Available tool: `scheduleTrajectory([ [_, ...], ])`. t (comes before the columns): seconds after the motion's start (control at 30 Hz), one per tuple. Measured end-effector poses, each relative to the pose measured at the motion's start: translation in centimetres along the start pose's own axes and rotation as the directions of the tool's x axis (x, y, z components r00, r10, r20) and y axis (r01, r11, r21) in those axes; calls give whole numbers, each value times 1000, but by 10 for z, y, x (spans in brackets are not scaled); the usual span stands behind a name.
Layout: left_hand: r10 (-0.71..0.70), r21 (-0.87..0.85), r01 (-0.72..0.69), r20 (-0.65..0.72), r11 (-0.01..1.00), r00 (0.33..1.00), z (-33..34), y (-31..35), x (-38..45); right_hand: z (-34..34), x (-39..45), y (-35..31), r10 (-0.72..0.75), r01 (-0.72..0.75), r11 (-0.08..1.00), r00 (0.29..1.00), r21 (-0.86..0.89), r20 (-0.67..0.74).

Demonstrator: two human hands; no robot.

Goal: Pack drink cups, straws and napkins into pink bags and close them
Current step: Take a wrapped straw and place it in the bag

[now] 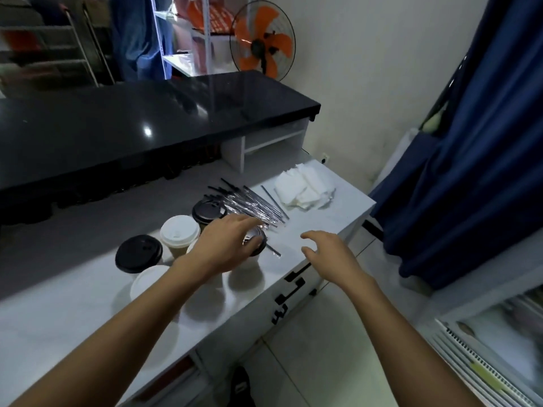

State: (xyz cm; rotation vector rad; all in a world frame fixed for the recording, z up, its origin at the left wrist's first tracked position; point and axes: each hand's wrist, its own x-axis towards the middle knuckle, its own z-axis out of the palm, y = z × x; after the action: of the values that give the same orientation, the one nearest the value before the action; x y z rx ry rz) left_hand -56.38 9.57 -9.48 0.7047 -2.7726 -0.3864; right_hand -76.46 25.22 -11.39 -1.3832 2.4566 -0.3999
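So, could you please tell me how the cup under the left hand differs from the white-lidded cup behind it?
The cup under the left hand has a black lid; the white-lidded cup stands untouched. The first is largely hidden by fingers, the second is in full view. Both stand upright on the white counter.
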Motion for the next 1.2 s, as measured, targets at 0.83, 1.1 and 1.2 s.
scheduleTrajectory([
  [0.83,-359,-7,360,57,933,932,65,-75,157,61,240,20,-372,396,917,894,-51,248],
  [1.1,-560,-23,560,-26,828,828,71,-56,167,81,277,25,-582,586,806,762,80,284],
  [1.2,-623,-12,624,-79,781,778,69,-44,159,84,282,20,-636,627,768,724,131,265],
])
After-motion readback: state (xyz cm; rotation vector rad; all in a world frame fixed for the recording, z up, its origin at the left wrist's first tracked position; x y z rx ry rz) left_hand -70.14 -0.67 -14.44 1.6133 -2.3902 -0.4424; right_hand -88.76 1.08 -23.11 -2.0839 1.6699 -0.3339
